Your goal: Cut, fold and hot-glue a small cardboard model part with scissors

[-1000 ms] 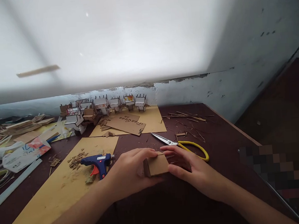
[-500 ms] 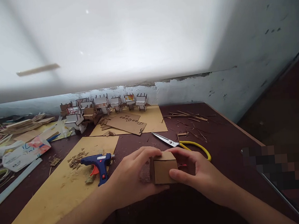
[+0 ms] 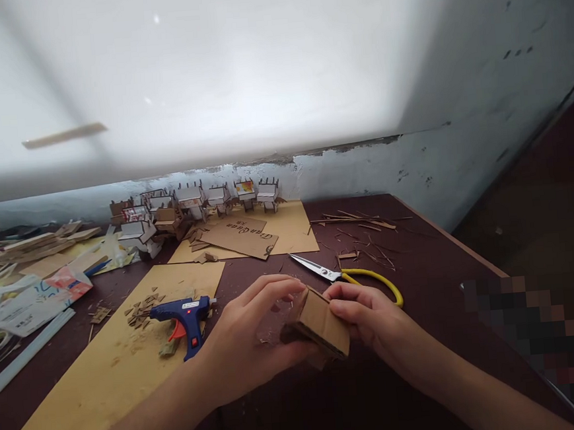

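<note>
A small brown cardboard box (image 3: 320, 322) is held tilted above the dark table, between my two hands. My left hand (image 3: 249, 337) curves around its left side, fingertips at the upper edge and thumb near the lower edge. At the right edge, my right hand (image 3: 374, 311) pinches the box between thumb and fingers. Just beyond my right hand lie scissors (image 3: 331, 274) with yellow handles, blades pointing away to the left. To the left of my left hand rests a blue hot glue gun (image 3: 188, 315) with an orange trigger.
Yellow sheets (image 3: 98, 402) with small cardboard scraps (image 3: 143, 309) cover part of the table (image 3: 419, 257). Several small cardboard models (image 3: 268, 193) stand along the wall. A lettered cardboard piece (image 3: 242, 238) and thin strips (image 3: 357, 219) lie near them. Glue sticks (image 3: 34, 354) and clutter sit left.
The cardboard box has turned from nearly level to tilted, its right side lower. My right thumb has moved up to the box's upper right edge. The view has shifted slightly.
</note>
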{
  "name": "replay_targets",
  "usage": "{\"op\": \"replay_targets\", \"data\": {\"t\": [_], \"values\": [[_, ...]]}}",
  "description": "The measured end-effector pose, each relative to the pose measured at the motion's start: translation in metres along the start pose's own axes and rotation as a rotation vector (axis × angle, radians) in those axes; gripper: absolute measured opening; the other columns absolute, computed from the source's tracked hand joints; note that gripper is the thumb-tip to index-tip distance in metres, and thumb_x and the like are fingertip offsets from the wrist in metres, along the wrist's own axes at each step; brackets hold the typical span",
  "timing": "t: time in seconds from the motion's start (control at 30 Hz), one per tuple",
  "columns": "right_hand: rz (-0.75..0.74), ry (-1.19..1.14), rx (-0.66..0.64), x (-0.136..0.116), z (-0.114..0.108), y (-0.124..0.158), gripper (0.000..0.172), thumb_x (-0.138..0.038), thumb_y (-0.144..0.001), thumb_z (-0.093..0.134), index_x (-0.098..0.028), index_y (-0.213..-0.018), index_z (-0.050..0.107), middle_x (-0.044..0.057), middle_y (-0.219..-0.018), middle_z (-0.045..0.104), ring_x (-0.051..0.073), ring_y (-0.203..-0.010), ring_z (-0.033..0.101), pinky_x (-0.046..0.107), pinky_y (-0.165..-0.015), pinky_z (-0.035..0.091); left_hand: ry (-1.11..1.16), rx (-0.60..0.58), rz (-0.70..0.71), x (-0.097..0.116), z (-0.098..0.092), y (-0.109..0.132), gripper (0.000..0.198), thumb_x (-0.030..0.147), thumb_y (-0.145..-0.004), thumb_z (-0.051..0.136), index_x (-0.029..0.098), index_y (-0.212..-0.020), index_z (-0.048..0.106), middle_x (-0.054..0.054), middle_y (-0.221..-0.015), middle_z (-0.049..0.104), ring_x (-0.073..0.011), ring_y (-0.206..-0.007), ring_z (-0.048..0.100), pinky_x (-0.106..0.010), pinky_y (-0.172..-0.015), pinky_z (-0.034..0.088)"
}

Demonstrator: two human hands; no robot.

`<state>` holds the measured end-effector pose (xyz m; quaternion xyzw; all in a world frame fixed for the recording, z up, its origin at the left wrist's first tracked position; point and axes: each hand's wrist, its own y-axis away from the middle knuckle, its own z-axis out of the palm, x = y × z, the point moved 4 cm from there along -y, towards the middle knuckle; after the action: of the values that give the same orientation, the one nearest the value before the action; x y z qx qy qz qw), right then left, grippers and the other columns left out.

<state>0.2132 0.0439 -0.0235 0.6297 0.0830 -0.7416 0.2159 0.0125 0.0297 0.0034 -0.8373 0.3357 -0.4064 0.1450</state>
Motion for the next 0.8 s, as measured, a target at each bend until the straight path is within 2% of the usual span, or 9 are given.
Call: {"op": "replay_targets", "data": {"t": [0.17, 0.27, 0.37, 0.57, 0.7, 0.8], "values": [[0.048, -0.169, 0.038, 0.001, 0.001, -0.001, 0.028, -0.042, -0.086, 0.077, -0.018, -0.089, 0.063, 0.001, -0.082, 0.063, 0.015, -0.075, 0.061, 0.028, -0.071, 0.053, -0.002, -0.010, -0.010, 0.001, -0.002, 0.001, 0.041, 0.022, -0.095, 0.066, 0.030, -0.134, 0.053, -0.005, -0.136, 0.063, -0.0178, -0.117, 0.063, -0.030, -0.095, 0.055], [0.048, -0.175, 0.047, 0.003, 0.003, -0.001, 0.025, -0.040, -0.088, 0.077, -0.019, -0.089, 0.062, -0.001, -0.080, 0.061, 0.012, -0.071, 0.058, 0.026, -0.068, 0.053, -0.010, -0.083, -0.002, 0.006, 0.000, 0.001, 0.047, 0.023, -0.095, 0.065, 0.029, -0.139, 0.048, -0.007, -0.139, 0.061, -0.0207, -0.123, 0.062, -0.031, -0.097, 0.055], [0.038, -0.166, 0.046, 0.004, 0.005, 0.000, 0.026, -0.041, -0.090, 0.075, -0.019, -0.086, 0.062, -0.002, -0.077, 0.059, 0.010, -0.068, 0.054, 0.025, -0.066, 0.052, -0.034, -0.159, -0.044, 0.010, 0.003, 0.001, 0.056, 0.028, -0.092, 0.069, 0.031, -0.141, 0.043, -0.005, -0.136, 0.063, -0.0207, -0.116, 0.065, -0.032, -0.093, 0.055], [0.002, -0.100, 0.100, 0.003, 0.006, 0.000, 0.029, -0.045, -0.090, 0.075, -0.019, -0.097, 0.064, 0.002, -0.092, 0.063, 0.015, -0.082, 0.058, 0.028, -0.072, 0.057, -0.040, -0.218, -0.058, 0.013, 0.005, 0.001, 0.059, 0.028, -0.095, 0.063, 0.032, -0.147, 0.036, -0.006, -0.142, 0.061, -0.0222, -0.122, 0.064, -0.035, -0.100, 0.054], [0.019, -0.061, 0.137, 0.007, 0.010, 0.001, 0.035, -0.052, -0.089, 0.075, -0.021, -0.099, 0.063, 0.003, -0.095, 0.065, 0.018, -0.090, 0.060, 0.031, -0.074, 0.060, -0.053, -0.257, -0.119, 0.010, 0.013, 0.003, 0.083, 0.040, -0.081, 0.079, 0.033, -0.148, 0.032, -0.007, -0.139, 0.064, -0.0284, -0.120, 0.067, -0.041, -0.096, 0.056], [0.039, -0.022, 0.151, 0.011, 0.012, 0.001, 0.042, -0.060, -0.086, 0.074, -0.021, -0.095, 0.062, 0.001, -0.090, 0.064, 0.019, -0.084, 0.062, 0.030, -0.067, 0.059, -0.033, -0.239, -0.160, 0.009, 0.017, 0.003, 0.079, 0.029, -0.075, 0.079, 0.033, -0.142, 0.037, -0.004, -0.126, 0.069, -0.0268, -0.107, 0.070, -0.041, -0.088, 0.057]]}}
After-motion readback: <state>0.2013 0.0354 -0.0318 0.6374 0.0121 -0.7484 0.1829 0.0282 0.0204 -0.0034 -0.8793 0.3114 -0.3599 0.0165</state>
